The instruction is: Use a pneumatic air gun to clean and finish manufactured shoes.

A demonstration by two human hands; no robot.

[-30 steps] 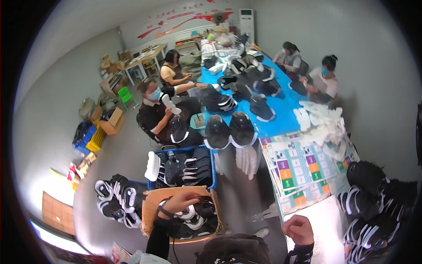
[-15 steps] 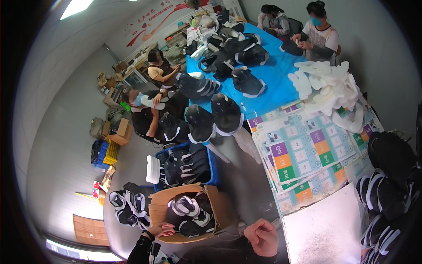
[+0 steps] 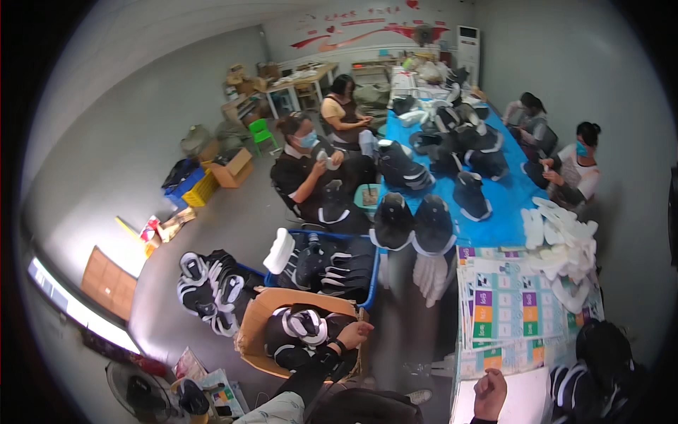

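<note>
My left hand (image 3: 355,334) is over the right rim of an open cardboard box (image 3: 251,316), its fingers extended and nothing visible in them. Inside that box lie black-and-white pieces (image 3: 305,323) that look like shoe uppers. Above a white sheet (image 3: 528,396) on the near end of the table, my right hand (image 3: 489,394) has its fingers curled in, with no object showing. Stacked black uppers with white edges (image 3: 565,385) are to the right of it.
A blue crate (image 3: 373,283) of uppers stands behind the box; more uppers (image 3: 212,290) lie at left. The blue-covered table (image 3: 441,185) carries uppers, white padding pieces (image 3: 565,237) and printed sheets (image 3: 498,300). Several people sit along both sides. A fan (image 3: 138,396) stands lower left.
The view has swung left and levelled. My left hand has gone from the box's near left edge to its right rim; my right hand is now over the white sheet.
</note>
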